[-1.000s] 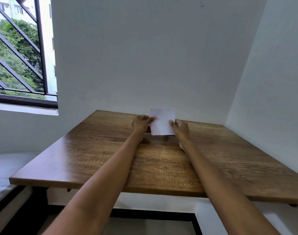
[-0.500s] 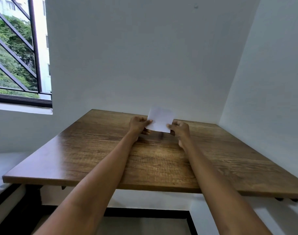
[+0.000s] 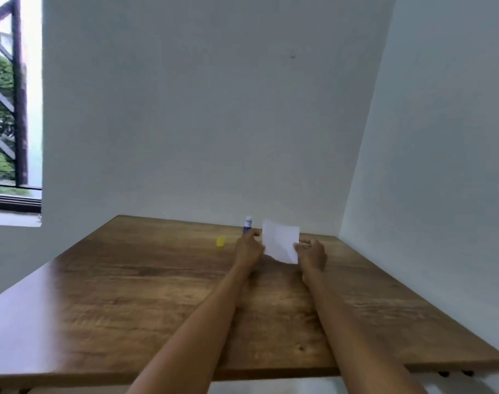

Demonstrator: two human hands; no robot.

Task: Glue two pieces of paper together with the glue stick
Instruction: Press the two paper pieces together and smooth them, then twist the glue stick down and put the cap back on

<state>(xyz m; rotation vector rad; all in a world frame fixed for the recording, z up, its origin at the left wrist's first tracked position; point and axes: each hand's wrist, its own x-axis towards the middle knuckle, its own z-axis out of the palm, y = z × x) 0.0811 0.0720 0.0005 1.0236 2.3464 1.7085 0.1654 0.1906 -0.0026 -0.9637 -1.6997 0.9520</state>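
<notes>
A small white paper (image 3: pixel 280 240) is held up, tilted, above the far part of the wooden table (image 3: pixel 129 294). My left hand (image 3: pixel 249 246) pinches its left edge and my right hand (image 3: pixel 312 253) pinches its lower right corner. I cannot tell whether it is one sheet or two pressed together. A blue glue stick (image 3: pixel 247 224) with a white tip stands upright just behind my left hand. Its yellow cap (image 3: pixel 220 241) lies on the table to the left of that hand.
White walls close the table off at the back and on the right. A barred window (image 3: pixel 12 109) is at the far left. The table's front edge runs under my forearms.
The view has shifted and blurred, and the paper now tilts more to the right. The glue stick and yellow cap, hidden before, have come into view beside my left hand.
</notes>
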